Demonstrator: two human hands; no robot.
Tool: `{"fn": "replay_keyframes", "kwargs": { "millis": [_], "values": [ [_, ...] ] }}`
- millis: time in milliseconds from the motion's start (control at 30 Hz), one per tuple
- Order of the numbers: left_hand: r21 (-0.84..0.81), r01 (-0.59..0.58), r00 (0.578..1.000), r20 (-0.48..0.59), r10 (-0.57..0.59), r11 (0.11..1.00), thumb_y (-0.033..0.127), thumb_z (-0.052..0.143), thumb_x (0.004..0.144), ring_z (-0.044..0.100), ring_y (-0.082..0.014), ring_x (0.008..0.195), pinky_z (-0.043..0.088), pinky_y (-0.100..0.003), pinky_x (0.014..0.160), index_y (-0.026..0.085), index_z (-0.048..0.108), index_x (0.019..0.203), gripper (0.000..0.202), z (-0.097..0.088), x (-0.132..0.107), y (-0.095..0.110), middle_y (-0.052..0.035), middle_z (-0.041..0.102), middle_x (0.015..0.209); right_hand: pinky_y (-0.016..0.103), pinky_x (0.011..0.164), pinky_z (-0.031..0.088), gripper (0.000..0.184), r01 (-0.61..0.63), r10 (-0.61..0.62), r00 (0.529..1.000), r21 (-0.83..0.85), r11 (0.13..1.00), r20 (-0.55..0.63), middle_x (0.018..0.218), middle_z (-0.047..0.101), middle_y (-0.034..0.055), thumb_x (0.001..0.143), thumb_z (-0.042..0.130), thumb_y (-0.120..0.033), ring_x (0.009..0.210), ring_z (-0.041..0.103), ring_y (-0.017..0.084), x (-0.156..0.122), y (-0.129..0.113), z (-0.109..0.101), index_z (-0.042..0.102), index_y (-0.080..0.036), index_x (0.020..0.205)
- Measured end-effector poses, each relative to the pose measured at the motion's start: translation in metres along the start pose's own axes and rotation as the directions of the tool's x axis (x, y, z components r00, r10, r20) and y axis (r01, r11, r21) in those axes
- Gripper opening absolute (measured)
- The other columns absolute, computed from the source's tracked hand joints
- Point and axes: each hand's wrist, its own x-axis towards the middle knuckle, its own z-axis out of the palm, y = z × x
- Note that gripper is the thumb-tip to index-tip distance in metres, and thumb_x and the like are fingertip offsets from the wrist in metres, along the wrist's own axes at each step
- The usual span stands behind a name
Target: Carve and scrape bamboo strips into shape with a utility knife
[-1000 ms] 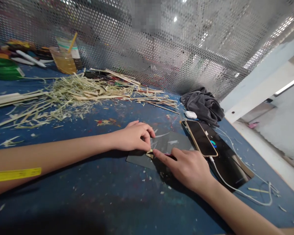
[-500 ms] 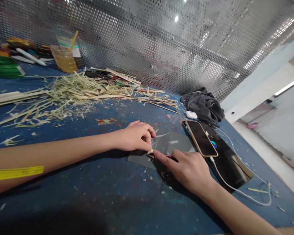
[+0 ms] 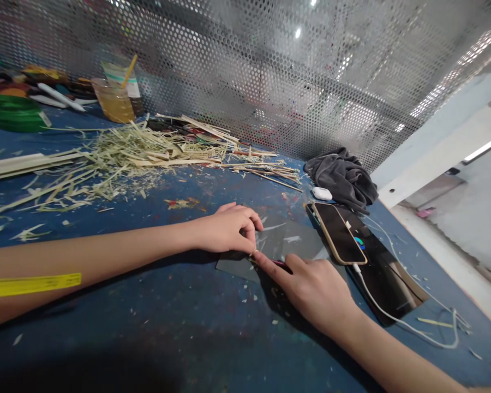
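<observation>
My left hand (image 3: 233,228) rests over a dark grey sheet (image 3: 288,232) on the blue table. Its thumb and fingers are closed on a small pale strip (image 3: 253,252), of which only a tip shows. From the right, my right hand (image 3: 311,289) grips a slim tool with a dark reddish handle (image 3: 282,265). The index finger lies stretched along this tool and reaches the left thumb, so the tool's working end is hidden.
Beyond my hands lies a heap of pale shavings (image 3: 126,150) with thin sticks (image 3: 270,170). At right are a phone (image 3: 339,233) on a black slab (image 3: 393,289), a white cable (image 3: 409,327), an earbud case (image 3: 322,194) and a grey cloth (image 3: 343,177). A cup (image 3: 114,102) stands back left.
The pale strip between my fingertips now shows less. My right index finger has come closer against the left thumb. The whole view has shifted slightly.
</observation>
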Motion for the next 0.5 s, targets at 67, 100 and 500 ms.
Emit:
{"fn": "replay_keyframes", "kwargs": {
  "millis": [67,100,500],
  "values": [
    [-0.001,-0.002,1.000,0.005,0.002,1.000,0.022,0.067,0.069,0.046,-0.0220,0.117,0.006,-0.049,0.111,0.023,0.066,0.058,0.011,-0.001,0.000,0.000,0.0029,0.060,0.115,0.033,0.047,0.007,0.063,-0.006,0.006,1.000,0.021,1.000,0.013,0.067,0.055,-0.0018,0.083,0.048,-0.014,0.044,0.050,0.011,0.000,0.000,0.001,0.035,-0.031,0.143],
    [-0.001,-0.003,1.000,0.006,0.003,1.000,0.022,0.067,0.069,0.046,-0.0218,0.117,0.007,-0.049,0.111,0.023,0.066,0.058,0.011,-0.001,0.000,0.001,0.0029,0.060,0.115,0.033,0.047,0.007,0.064,-0.013,0.012,1.000,0.029,0.999,0.020,0.067,0.055,-0.0021,0.083,0.049,-0.014,0.044,0.050,0.010,0.000,0.000,0.001,0.035,-0.032,0.143],
    [0.003,-0.017,0.997,0.075,0.017,1.000,0.025,0.065,0.075,0.045,-0.0212,0.121,0.001,-0.050,0.112,0.023,0.068,0.065,0.011,-0.007,-0.002,0.000,0.0022,0.057,0.120,0.031,0.046,0.010,0.054,-0.095,0.103,0.993,0.116,0.989,-0.060,0.063,0.051,-0.0032,0.088,0.046,-0.015,0.044,0.041,0.009,-0.006,0.013,0.017,0.043,-0.037,0.138]
  ]
}}
